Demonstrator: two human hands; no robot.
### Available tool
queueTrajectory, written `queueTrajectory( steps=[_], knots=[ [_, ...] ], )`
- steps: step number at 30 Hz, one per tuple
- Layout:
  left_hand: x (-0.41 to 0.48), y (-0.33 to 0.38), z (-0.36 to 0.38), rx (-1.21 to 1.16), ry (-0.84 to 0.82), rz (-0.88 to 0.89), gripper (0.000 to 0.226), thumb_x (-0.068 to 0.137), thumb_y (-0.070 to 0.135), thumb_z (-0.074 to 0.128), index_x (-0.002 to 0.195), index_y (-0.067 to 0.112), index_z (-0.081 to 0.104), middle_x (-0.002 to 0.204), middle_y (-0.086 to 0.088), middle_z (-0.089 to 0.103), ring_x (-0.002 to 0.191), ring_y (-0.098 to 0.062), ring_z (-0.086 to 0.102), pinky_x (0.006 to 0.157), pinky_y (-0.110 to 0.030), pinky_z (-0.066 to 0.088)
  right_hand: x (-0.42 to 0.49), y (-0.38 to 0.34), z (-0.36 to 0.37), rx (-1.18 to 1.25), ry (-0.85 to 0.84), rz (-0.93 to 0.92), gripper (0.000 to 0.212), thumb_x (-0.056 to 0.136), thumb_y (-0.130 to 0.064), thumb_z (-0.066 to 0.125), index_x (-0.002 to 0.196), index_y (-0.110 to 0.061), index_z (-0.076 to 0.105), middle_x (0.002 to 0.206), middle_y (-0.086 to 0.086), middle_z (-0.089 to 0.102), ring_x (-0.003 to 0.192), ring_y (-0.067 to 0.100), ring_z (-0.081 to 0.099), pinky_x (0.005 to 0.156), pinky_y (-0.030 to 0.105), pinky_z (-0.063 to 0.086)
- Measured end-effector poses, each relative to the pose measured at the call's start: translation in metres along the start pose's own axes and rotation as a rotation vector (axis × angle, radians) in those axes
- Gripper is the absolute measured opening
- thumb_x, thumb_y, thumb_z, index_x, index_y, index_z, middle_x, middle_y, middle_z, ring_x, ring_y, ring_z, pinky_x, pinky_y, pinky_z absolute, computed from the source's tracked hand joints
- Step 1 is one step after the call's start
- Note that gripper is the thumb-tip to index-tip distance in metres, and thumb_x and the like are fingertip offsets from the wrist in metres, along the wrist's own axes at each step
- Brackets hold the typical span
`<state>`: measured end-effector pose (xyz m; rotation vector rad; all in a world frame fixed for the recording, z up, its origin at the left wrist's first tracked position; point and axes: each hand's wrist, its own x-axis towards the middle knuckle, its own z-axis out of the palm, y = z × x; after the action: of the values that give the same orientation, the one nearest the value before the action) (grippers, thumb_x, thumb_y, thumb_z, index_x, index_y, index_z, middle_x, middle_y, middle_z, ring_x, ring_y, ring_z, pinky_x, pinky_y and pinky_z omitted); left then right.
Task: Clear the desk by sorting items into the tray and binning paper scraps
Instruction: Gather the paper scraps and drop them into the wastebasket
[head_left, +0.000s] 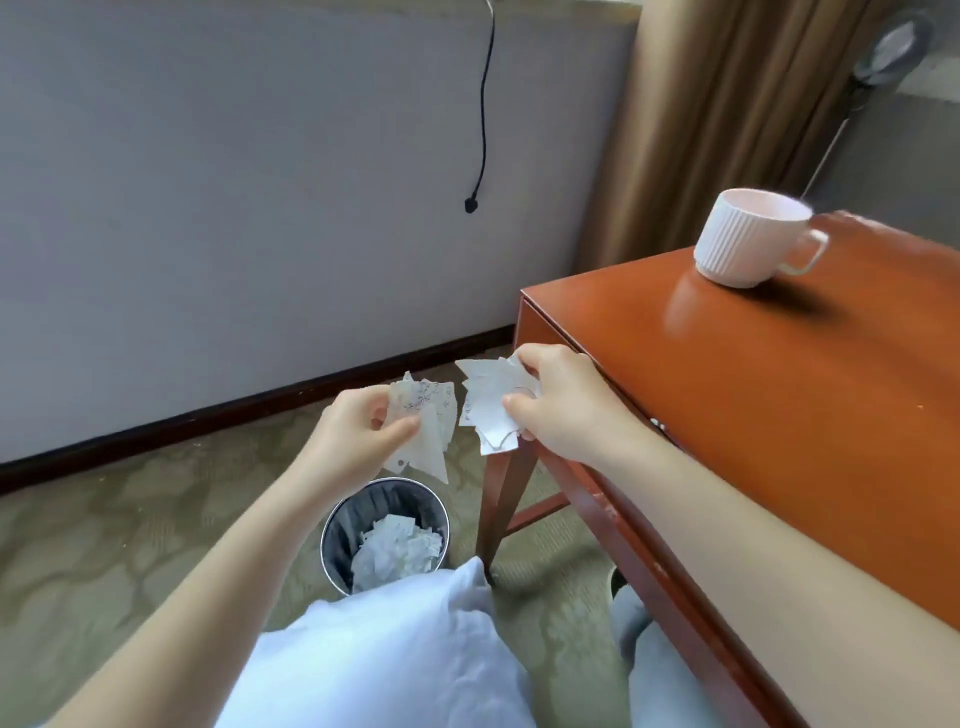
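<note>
Pale clothing fills the bottom of the frame, and above it at centre both hands, left (358, 423) and right (558, 400), pinch torn paper scraps (488, 402) over the bin (384, 535) beside the tabletop (779, 374); light, limp, likely to flutter, best nipped at edges.

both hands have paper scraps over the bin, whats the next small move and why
Probably let go of the scraps: the left hand pinches one bunch above the bin, which already holds paper. The right hand should likely shift its bunch left first.
</note>
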<state>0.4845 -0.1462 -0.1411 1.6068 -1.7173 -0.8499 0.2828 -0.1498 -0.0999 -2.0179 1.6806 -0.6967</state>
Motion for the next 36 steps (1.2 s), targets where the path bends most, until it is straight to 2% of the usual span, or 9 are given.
queueTrajectory(
  steps=[4, 10, 13, 22, 25, 29, 31, 33, 36],
  knots=[
    [0.011, -0.053, 0.007, -0.063, 0.026, -0.121, 0.015, 0.089, 0.024, 0.059, 0.097, 0.019, 0.07, 0.094, 0.005, 0.072, 0.092, -0.015, 0.066, 0.085, -0.039, 0.053, 0.027, 0.009, 0.055, 0.055, -0.088, 0.101, 0.014, 0.082, -0.005, 0.048, 0.092, 0.002, 0.056, 0.081, 0.021, 0.066, 0.076, 0.039, 0.062, 0.055, 0.03, 0.036],
    [0.034, -0.139, 0.038, -0.163, 0.052, -0.388, 0.021, 0.087, 0.017, 0.056, 0.092, -0.001, 0.067, 0.087, -0.017, 0.069, 0.069, -0.025, 0.059, 0.065, -0.035, 0.047, 0.061, 0.052, 0.146, 0.15, -0.234, 0.334, 0.007, 0.078, -0.005, 0.048, 0.076, 0.002, 0.049, 0.074, 0.014, 0.058, 0.071, 0.041, 0.061, 0.055, 0.029, 0.034],
    [0.042, -0.175, 0.058, -0.202, 0.057, -0.542, 0.017, 0.084, 0.012, 0.055, 0.077, -0.002, 0.061, 0.067, -0.008, 0.057, 0.059, -0.017, 0.046, 0.06, -0.028, 0.034, 0.071, 0.077, 0.19, 0.196, -0.297, 0.45, 0.01, 0.079, -0.006, 0.051, 0.072, -0.01, 0.044, 0.071, 0.01, 0.051, 0.062, 0.021, 0.051, 0.057, 0.028, 0.033],
    [0.076, -0.268, 0.102, -0.233, 0.069, -0.797, 0.015, 0.083, 0.001, 0.055, 0.071, 0.009, 0.057, 0.066, -0.003, 0.055, 0.058, -0.019, 0.044, 0.05, -0.026, 0.03, 0.09, 0.138, 0.309, 0.236, -0.408, 0.648, 0.011, 0.07, -0.005, 0.05, 0.068, -0.012, 0.044, 0.068, 0.009, 0.046, 0.065, 0.022, 0.05, 0.061, 0.046, 0.052],
    [0.079, -0.296, 0.111, -0.17, 0.051, -0.859, 0.01, 0.085, 0.004, 0.055, 0.079, 0.01, 0.06, 0.076, -0.006, 0.06, 0.065, -0.021, 0.049, 0.053, -0.026, 0.034, 0.091, 0.148, 0.333, 0.223, -0.453, 0.675, 0.02, 0.072, -0.002, 0.05, 0.065, -0.014, 0.035, 0.066, 0.006, 0.039, 0.065, 0.021, 0.048, 0.057, 0.036, 0.04],
    [0.079, -0.319, 0.121, -0.13, 0.001, -0.886, 0.014, 0.087, 0.005, 0.053, 0.081, 0.017, 0.058, 0.082, -0.004, 0.061, 0.068, -0.019, 0.051, 0.054, -0.025, 0.036, 0.093, 0.161, 0.353, 0.217, -0.503, 0.716, 0.021, 0.077, -0.001, 0.05, 0.069, -0.013, 0.035, 0.069, 0.007, 0.034, 0.066, 0.02, 0.041, 0.057, 0.03, 0.027],
    [0.081, -0.326, 0.126, -0.108, -0.028, -0.891, 0.01, 0.088, 0.007, 0.055, 0.088, 0.016, 0.059, 0.087, -0.004, 0.061, 0.078, -0.022, 0.053, 0.061, -0.026, 0.038, 0.093, 0.164, 0.36, 0.242, -0.537, 0.752, 0.02, 0.079, -0.002, 0.052, 0.071, -0.014, 0.039, 0.071, 0.005, 0.039, 0.068, 0.024, 0.044, 0.056, 0.033, 0.035],
    [0.082, -0.332, 0.132, -0.068, -0.105, -0.906, 0.02, 0.089, 0.012, 0.056, 0.109, 0.01, 0.059, 0.106, -0.007, 0.062, 0.097, -0.025, 0.053, 0.077, -0.027, 0.038, 0.092, 0.165, 0.364, 0.266, -0.597, 0.768, 0.018, 0.078, -0.007, 0.057, 0.092, -0.016, 0.054, 0.089, 0.008, 0.053, 0.076, 0.027, 0.052, 0.065, 0.035, 0.046],
    [0.081, -0.332, 0.138, -0.034, -0.222, -0.9, 0.041, 0.091, 0.017, 0.054, 0.13, 0.006, 0.048, 0.132, -0.011, 0.053, 0.115, -0.026, 0.051, 0.09, -0.03, 0.039, 0.093, 0.166, 0.356, 0.289, -0.664, 0.765, 0.034, 0.085, -0.008, 0.053, 0.119, -0.014, 0.053, 0.099, 0.007, 0.054, 0.076, 0.019, 0.05, 0.06, 0.022, 0.041]
  ],
)
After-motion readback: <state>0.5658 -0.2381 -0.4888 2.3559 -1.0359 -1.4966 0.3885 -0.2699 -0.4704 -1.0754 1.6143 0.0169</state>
